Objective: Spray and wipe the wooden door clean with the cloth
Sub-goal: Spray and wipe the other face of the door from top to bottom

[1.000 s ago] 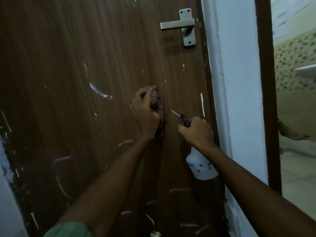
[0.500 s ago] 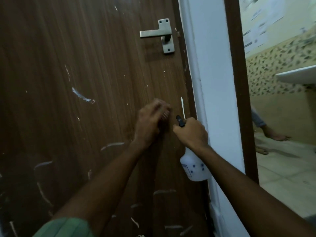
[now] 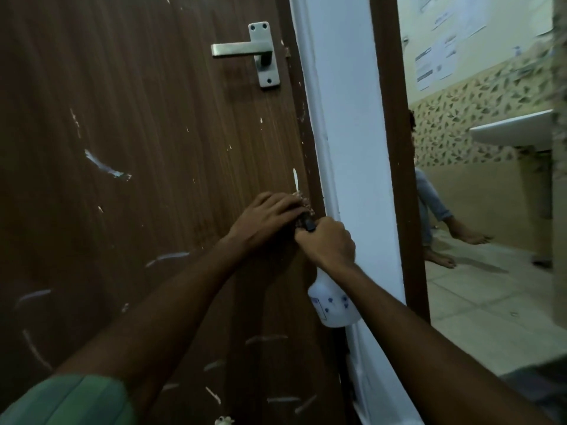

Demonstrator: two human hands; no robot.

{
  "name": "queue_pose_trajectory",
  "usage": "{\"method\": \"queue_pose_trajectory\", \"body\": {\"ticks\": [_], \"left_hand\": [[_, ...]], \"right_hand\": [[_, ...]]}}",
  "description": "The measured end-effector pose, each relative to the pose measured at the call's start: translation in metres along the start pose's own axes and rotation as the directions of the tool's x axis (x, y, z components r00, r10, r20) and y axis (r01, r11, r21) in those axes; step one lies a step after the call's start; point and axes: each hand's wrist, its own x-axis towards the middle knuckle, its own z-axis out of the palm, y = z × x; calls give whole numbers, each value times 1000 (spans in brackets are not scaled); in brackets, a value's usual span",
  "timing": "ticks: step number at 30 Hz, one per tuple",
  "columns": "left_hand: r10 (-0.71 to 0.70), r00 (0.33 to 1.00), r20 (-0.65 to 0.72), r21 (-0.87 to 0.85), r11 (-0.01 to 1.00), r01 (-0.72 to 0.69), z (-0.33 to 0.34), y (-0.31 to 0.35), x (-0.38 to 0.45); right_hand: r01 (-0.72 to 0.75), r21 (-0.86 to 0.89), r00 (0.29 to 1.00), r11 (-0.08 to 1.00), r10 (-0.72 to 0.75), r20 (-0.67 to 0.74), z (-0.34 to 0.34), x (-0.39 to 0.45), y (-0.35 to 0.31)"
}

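The dark brown wooden door fills the left of the view and carries several white paint streaks. My left hand presses a reddish checked cloth against the door near its right edge, just below a white streak; only a corner of the cloth shows past the fingers. My right hand grips the neck of a white spray bottle, whose black nozzle sits right beside my left hand. The bottle's body hangs below my fist.
A metal lever handle is mounted above my hands. A white door frame stands right of the door. Beyond it lies a tiled room with a wash basin and a seated person's bare feet.
My left hand with the cloth has slid rightward across the door to its edge, meeting the spray bottle. The camera view has shifted, moving the handle leftward in frame.
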Motion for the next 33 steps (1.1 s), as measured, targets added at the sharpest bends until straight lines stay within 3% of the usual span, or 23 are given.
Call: {"method": "queue_pose_trajectory", "body": {"ticks": [2, 5, 7, 11, 13, 16, 18, 19, 21, 23, 27, 31, 33], "left_hand": [[-4, 1000, 4, 15, 1000, 4, -7, -13, 14], [-322, 941, -101, -59, 946, 317, -18, -12, 31], [-426, 897, -121, -100, 904, 416, -12, -1, 31], [-304, 949, -86, -80, 951, 298, 13, 30, -5], [-309, 948, -78, -69, 950, 304, 18, 40, -21], [-201, 979, -4, -7, 979, 201, 5, 25, -21], [-212, 977, 22, 3, 977, 212, -9, 14, -10], [-283, 959, 12, -20, 959, 283, -14, 13, -12], [-386, 921, -43, -71, 921, 383, -13, 20, -14], [-379, 925, -27, -73, 923, 377, 1, 34, -25], [-204, 973, 103, -102, 971, 215, 35, 79, -67], [172, 958, 228, -12, 985, -174, 58, 111, -110], [55, 989, 134, 13, 998, -58, 50, 107, -107]], "right_hand": [[-5, 1, 1000, 1000, 5, 10, 2, -2, 7], [-14, 4, 999, 1000, 14, 52, 9, -5, 14], [-8, 15, 998, 1000, 7, 62, 10, -5, 14], [-10, 24, 988, 1000, 6, 156, 7, -1, 14], [0, -7, 970, 1000, 2, 243, 7, -5, 18], [50, -13, 948, 999, -43, 314, 18, -16, 31], [71, -21, 966, 997, -64, 251, 27, -23, 39], [80, 2, 975, 997, -78, 206, 34, -30, 42], [82, 107, 988, 991, -95, 124, 41, -38, 49], [15, 246, 997, 969, -35, 75, 43, -42, 54], [-57, 371, 998, 927, 68, -16, 34, -42, 64], [42, 298, 999, 954, -49, 18, 29, -46, 79], [95, 256, 992, 962, -114, 60, 33, -50, 85]]}}
